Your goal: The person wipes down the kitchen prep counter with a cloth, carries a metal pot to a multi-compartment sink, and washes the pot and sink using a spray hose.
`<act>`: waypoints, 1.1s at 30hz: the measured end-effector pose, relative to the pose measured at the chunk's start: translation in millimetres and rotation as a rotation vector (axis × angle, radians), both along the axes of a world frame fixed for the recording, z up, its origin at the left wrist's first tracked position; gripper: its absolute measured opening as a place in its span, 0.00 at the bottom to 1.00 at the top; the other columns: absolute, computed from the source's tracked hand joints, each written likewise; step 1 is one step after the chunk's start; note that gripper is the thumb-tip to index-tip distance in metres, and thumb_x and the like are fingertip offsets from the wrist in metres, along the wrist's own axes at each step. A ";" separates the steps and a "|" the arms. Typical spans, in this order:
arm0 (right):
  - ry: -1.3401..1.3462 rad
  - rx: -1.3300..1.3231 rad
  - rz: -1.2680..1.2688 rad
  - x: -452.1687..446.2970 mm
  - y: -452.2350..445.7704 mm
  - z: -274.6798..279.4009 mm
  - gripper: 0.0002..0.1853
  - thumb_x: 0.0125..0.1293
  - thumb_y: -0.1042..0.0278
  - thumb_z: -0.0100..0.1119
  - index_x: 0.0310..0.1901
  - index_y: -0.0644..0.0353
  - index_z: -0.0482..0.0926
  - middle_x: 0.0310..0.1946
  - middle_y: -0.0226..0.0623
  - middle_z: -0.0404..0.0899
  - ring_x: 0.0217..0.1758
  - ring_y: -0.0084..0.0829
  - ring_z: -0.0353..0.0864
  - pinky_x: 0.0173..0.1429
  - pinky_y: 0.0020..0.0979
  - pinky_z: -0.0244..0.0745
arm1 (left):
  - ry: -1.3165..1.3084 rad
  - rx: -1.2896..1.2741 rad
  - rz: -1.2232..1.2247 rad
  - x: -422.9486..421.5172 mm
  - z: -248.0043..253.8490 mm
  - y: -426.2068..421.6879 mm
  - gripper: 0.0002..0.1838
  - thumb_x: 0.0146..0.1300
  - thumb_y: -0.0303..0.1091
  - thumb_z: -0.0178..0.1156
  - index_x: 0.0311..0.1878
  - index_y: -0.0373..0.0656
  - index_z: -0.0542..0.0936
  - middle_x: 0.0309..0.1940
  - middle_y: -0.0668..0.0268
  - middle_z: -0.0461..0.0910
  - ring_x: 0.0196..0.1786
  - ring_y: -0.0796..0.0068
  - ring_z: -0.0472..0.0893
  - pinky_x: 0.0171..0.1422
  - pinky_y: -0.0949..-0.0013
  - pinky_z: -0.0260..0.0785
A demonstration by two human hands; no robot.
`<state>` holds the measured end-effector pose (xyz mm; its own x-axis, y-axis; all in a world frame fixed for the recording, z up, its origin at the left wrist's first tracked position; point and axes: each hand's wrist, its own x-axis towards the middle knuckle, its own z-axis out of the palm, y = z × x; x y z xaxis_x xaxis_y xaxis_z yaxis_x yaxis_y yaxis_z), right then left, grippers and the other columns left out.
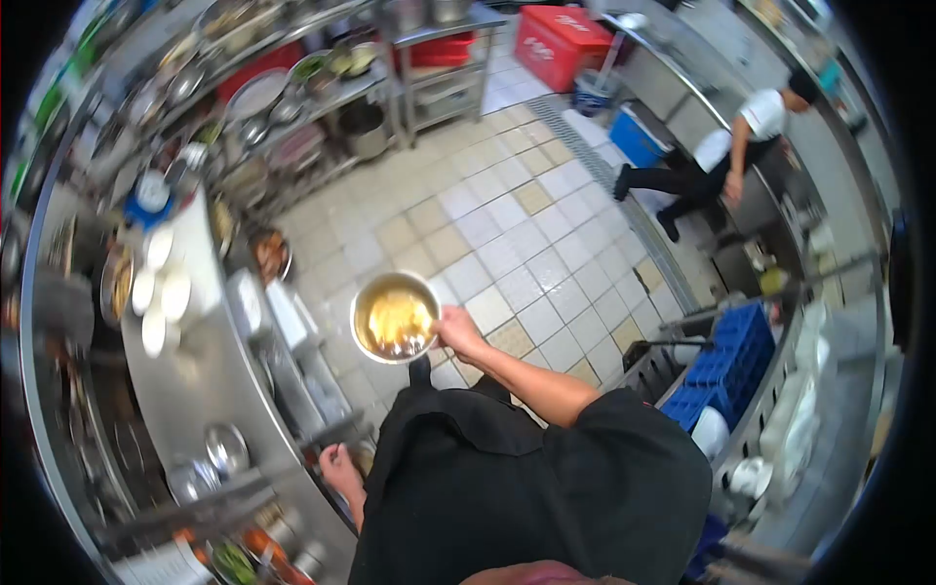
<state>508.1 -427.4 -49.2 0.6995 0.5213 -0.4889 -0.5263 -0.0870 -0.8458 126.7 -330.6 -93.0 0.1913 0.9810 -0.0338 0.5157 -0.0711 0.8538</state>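
Observation:
A round metal bowl (395, 317) with golden liquid in it is held out over the floor in front of me. My right hand (456, 331) is closed on the right side of its rim. Down at the left, my left hand (341, 470) hangs beside the edge of the steel counter (210, 385), fingers loosely bent and slightly apart, with nothing visible in them. Some of its fingers are blurred.
White cups (161, 292) and metal bowls (226, 448) stand on the left counter. A pan of food (270, 253) sits beside it. Blue crates (726, 361) are at the right. Another person (736, 146) stands at the far right sink. Tiled floor (507, 244) stretches ahead.

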 end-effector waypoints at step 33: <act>-0.830 -0.336 0.014 594.8 -212.1 97.4 0.38 0.54 0.66 0.66 0.65 0.45 0.59 0.57 0.43 0.65 0.43 0.43 0.81 0.48 0.43 0.76 | -0.245 -0.923 -0.836 955.4 96.7 -33.9 0.09 0.54 0.22 0.58 0.29 0.47 0.70 0.24 0.71 0.75 0.21 0.80 0.73 0.27 0.74 0.70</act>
